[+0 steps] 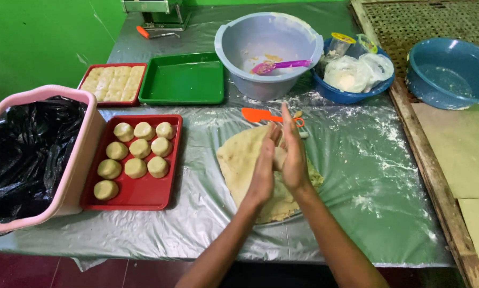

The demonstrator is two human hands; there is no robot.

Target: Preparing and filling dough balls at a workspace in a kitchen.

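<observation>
— Hands first: what do we see of them?

— We see our left hand [263,162] and right hand [291,152] pressed palm to palm, fingers straight and pointing away from us. A small piece of dough [279,158] shows in the slit between the palms, so both hands are flat and closed on it from either side.

— And below them?

— We see a flat dough sheet [239,160] spread on the plastic-covered worktop [367,176], directly under the hands, with flour dusted around it. An orange scraper [256,115] lies just beyond the fingertips.

— What do we have to the left?

— We count nine dough balls [135,157] on a red tray [143,194], near the sheet. Beside that tray stands a pink basket [79,160] lined with a black bag. Farther back we see a second red tray [113,82] holding cut dough pieces, touching an empty green tray [183,80].

— And at the back?

— We see a grey bowl [266,48] with a purple spatula [279,65] inside, a blue bowl [351,96] holding plastic bags, and a teal basin [450,72] well apart on the right.
</observation>
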